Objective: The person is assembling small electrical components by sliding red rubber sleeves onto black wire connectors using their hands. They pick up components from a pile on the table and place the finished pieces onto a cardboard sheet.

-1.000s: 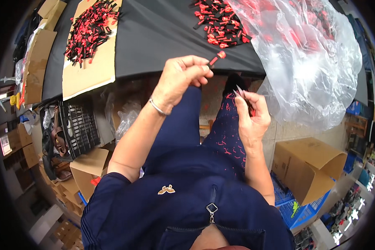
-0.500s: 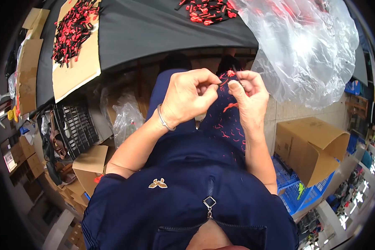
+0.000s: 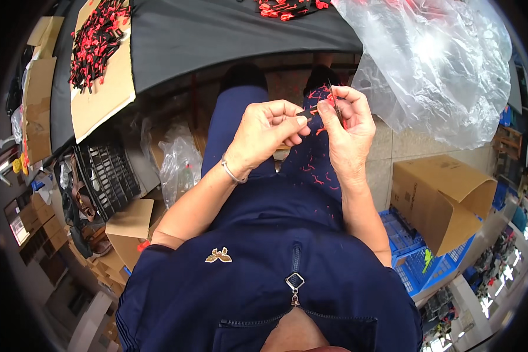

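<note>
Above my lap, my left hand (image 3: 264, 132) pinches a small black strip-like piece (image 3: 308, 112) between thumb and fingertips. The other end of that piece reaches my right hand (image 3: 353, 132), whose thumb and fingers are closed. A thin, dark, pointed metal tool (image 3: 334, 97) sticks up out of my right hand; its kind is partly hidden by the fingers. Bits of red show around my right fingertips. Short red scraps (image 3: 318, 178) lie scattered over my right trouser leg.
A heap of black-and-red pieces (image 3: 97, 50) lies on a cardboard sheet (image 3: 102, 114) on the black-covered table (image 3: 234, 35). More pieces (image 3: 287, 9) lie farther back. Clear plastic bag (image 3: 434, 70) hangs at right, above a cardboard box (image 3: 434, 193) and blue crate (image 3: 408, 252).
My left hand has come nearer the right, and the black piece now spans between them. The dark tool stands more upright in my right hand. The view has shifted slightly.
</note>
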`<state>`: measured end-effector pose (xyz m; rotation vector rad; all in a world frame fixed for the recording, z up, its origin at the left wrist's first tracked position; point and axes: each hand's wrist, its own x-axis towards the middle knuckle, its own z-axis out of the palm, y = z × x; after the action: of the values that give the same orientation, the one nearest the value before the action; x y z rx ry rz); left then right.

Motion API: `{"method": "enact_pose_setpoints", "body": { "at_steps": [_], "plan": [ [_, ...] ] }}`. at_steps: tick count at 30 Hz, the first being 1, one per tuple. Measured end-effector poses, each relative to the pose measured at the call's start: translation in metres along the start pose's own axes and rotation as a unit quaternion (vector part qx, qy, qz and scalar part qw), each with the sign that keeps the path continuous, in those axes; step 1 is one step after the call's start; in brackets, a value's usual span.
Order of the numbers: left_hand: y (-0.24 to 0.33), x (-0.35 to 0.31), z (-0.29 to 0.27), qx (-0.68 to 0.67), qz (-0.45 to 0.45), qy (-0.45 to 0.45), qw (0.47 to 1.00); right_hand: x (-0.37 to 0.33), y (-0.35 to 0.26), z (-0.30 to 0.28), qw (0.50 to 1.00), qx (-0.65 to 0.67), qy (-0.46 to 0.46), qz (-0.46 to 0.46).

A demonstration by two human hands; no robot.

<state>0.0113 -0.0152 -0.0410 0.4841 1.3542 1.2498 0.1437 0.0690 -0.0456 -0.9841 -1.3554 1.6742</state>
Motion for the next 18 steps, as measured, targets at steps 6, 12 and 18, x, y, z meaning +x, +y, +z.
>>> {"method": "enact_pose_setpoints", "body": {
  "at_steps": [6, 12, 18],
  "plan": [
    [0.004, 0.001, 0.004, -0.095, -0.048, -0.014, 0.994, 0.000, 0.002, -0.003, 1.000, -0.007, 0.007, 0.003],
    [-0.002, 0.000, 0.006, -0.151, -0.052, 0.013, 0.987, -0.010, -0.013, -0.010, 0.991, -0.132, -0.035, -0.013],
    [0.000, -0.002, 0.010, -0.144, -0.036, 0.023, 0.989, -0.017, -0.006, -0.017, 0.924, -0.333, 0.018, -0.188]
  ]
}}
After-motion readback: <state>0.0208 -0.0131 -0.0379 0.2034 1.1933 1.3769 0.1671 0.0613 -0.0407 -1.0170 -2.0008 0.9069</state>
